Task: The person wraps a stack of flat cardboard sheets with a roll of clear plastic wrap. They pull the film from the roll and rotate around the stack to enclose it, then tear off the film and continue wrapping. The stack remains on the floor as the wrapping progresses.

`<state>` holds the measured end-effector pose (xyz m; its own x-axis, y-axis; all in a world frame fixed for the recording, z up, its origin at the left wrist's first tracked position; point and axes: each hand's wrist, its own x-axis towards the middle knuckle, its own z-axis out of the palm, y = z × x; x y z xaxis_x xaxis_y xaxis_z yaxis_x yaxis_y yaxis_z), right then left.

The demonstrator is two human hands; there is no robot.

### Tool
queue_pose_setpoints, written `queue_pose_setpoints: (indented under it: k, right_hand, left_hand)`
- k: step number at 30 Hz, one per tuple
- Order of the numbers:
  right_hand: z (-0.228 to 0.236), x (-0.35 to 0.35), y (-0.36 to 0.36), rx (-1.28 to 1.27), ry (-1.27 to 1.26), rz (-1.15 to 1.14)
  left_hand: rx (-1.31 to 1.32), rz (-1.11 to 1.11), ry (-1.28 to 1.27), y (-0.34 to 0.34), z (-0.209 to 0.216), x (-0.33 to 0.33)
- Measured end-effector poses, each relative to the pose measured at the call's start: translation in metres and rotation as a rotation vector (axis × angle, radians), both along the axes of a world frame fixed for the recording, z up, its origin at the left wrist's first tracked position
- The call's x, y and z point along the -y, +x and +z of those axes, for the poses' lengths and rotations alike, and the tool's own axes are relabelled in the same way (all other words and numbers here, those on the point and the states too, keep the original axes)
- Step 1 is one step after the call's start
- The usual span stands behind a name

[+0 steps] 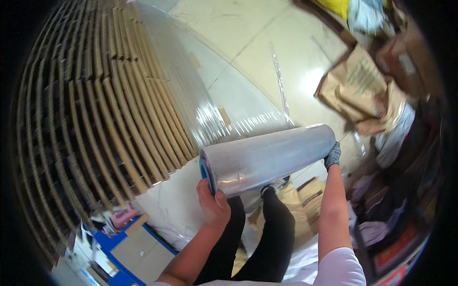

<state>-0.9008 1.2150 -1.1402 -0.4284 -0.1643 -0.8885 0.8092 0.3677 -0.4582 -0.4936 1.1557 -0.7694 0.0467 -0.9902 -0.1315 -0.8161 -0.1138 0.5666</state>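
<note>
A large roll of clear stretch film (269, 159) is held crosswise in front of my legs, its right end a little farther off than its left. My bare left hand (213, 202) grips the left end, fingers hooked into the blue-edged core and thumb outside. At the right end my right hand (333, 156), in a grey glove, is closed on the roll; its fingertips are hidden. From the roll a loose see-through sheet of film (243, 121) runs up and left to a tall stack of flattened cardboard (129, 105), touching its near side.
Brown paper sacks (355, 88) and cardboard boxes (405, 57) lie at the right on the pale tiled floor (257, 38). A blue-edged board (143, 255) is at lower left, beside a pink item (123, 217). More brown paper (300, 205) lies around my feet.
</note>
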Motion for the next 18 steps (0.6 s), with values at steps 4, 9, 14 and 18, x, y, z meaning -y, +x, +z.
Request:
queue_pose_setpoints:
  k: [4,9,14,18]
  right_hand:
    - [-0.074,-0.117,0.108,0.044,0.203,-0.135]
    - [-0.116,-0.205,0.303,0.201,0.160,-0.155]
    - [-0.097,-0.259,0.437,0.012,0.214,-0.286]
    - [-0.042,-0.319,0.475,0.160,0.198,-0.446]
  left_hand:
    - [0.084,-0.168,0.011,0.054,-0.060,-0.040]
    - [0.228,-0.291,0.183,0.164,-0.052,-0.039]
    - [0.191,-0.530,0.195,0.258,-0.019,-0.031]
    - [0.136,-0.549,0.239,0.322,0.001,-0.043]
